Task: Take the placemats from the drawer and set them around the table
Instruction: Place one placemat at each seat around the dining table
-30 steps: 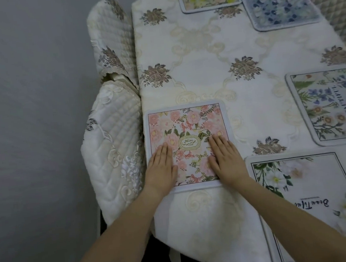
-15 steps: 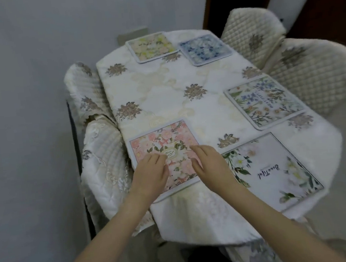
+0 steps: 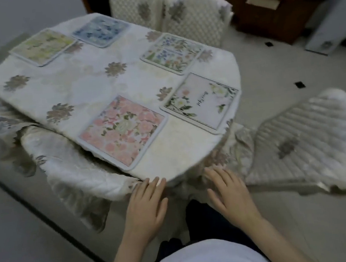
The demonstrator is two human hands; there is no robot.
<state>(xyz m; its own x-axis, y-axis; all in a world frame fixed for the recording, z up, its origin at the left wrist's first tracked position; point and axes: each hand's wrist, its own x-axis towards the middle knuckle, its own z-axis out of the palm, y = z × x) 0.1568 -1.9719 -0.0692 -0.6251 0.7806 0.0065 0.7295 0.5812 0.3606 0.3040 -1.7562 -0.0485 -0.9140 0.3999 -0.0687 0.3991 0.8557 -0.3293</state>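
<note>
Several floral placemats lie on the table (image 3: pixel 90 84), which wears a cream cloth. A pink one (image 3: pixel 123 131) is nearest me, a white one with lettering (image 3: pixel 202 102) to its right, a blue-green one (image 3: pixel 172 53) beyond that, and a yellow one (image 3: pixel 42 46) and a blue one (image 3: pixel 102 31) at the far end. My left hand (image 3: pixel 147 206) and my right hand (image 3: pixel 230 195) hover below the table's near edge, fingers spread, holding nothing. The drawer is out of view.
Quilted cream chairs stand around the table: one at the near left (image 3: pixel 73 169), one at the right (image 3: pixel 306 144), two at the far side (image 3: pixel 189 11). A dark wooden cabinet (image 3: pixel 277 13) stands at the back right on the pale tiled floor.
Both hands have lifted off the pink placemat and drawn back below the table edge. The view has swung right and pulled away from the table.
</note>
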